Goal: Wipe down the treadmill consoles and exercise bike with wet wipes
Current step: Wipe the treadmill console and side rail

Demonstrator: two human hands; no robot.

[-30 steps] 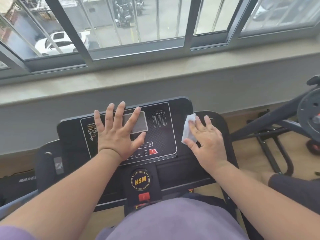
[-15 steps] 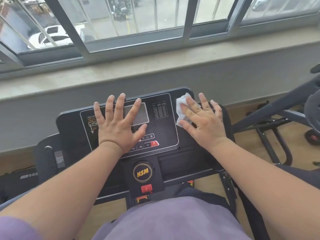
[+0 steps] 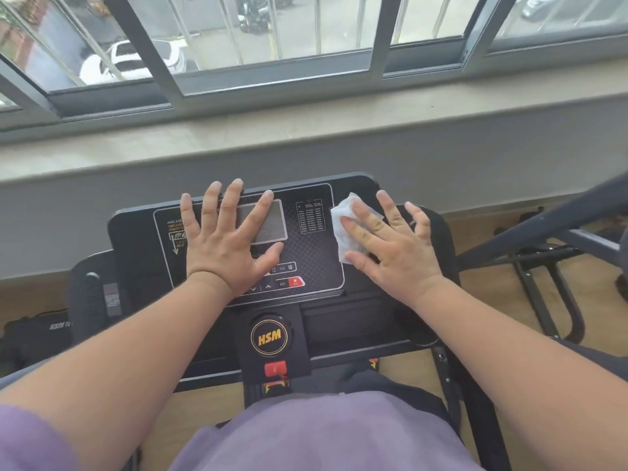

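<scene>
Wiping is under way on the treadmill console (image 3: 316, 246), right side of the panel. The right hand (image 3: 390, 253) lies flat with fingers spread and straight, pressing the white wet wipe (image 3: 345, 226) against the panel's right edge, just beside the small printed chart (image 3: 310, 215). The wipe sits crumpled under the index and middle fingers, its free corner poking toward the window. The left hand (image 3: 224, 246) is flat too, fingers fanned wide, palm down over the grey display screen (image 3: 268, 220), apparently bracing the console.

The console's long axis runs left to right across the view, its face tilted up toward the person, top edge toward the window sill (image 3: 306, 130). The wipe's longer side runs roughly from near to far, slightly slanted.

My read: only this right strip is being covered now. The next move calls for sweeping the wipe leftward across the chart, buttons and screen, and the left hand must lift clear first. The HSM knob (image 3: 269, 337) and red safety clip (image 3: 275, 368) below look untouched.
</scene>
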